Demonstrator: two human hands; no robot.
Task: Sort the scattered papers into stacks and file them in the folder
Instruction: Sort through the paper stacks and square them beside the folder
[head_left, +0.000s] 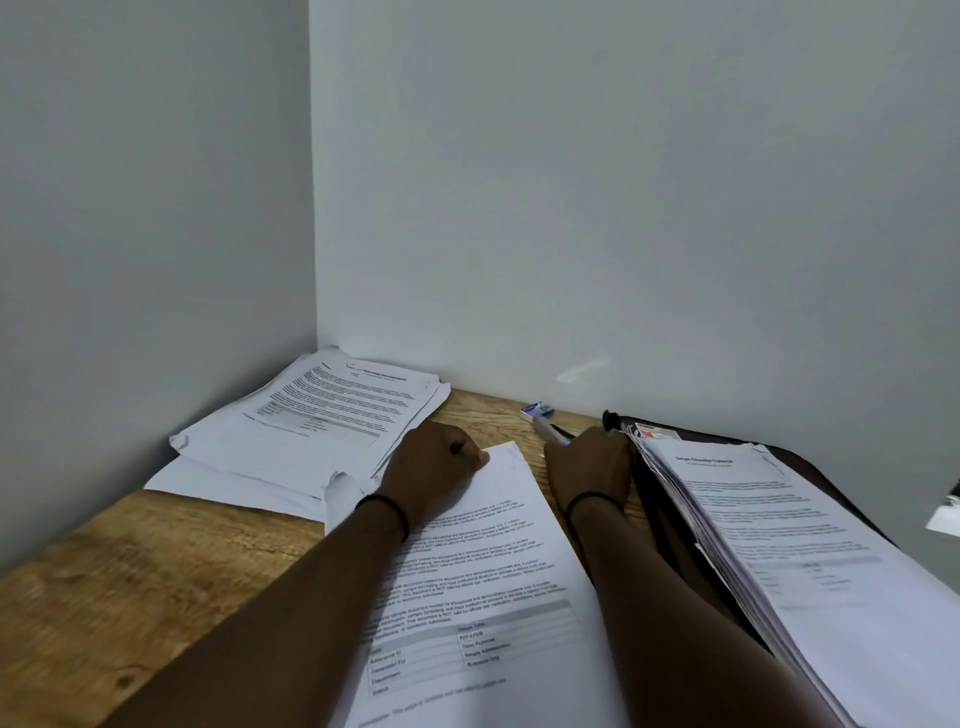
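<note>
A rough stack (311, 426) sits in the far-left corner, likely already sorted. The left hand (434, 462), fingers curled, pins the top edge of the middle sheet (493, 582) (printed text, a table below). The right hand (589, 465) holds a pen (550, 434) beside the open folder (810, 545), thick with pages.

Bare table (130, 571) at left; paper stack (311, 415) fills the corner, folder (779, 519) the right, walls (623, 208) behind.
</note>
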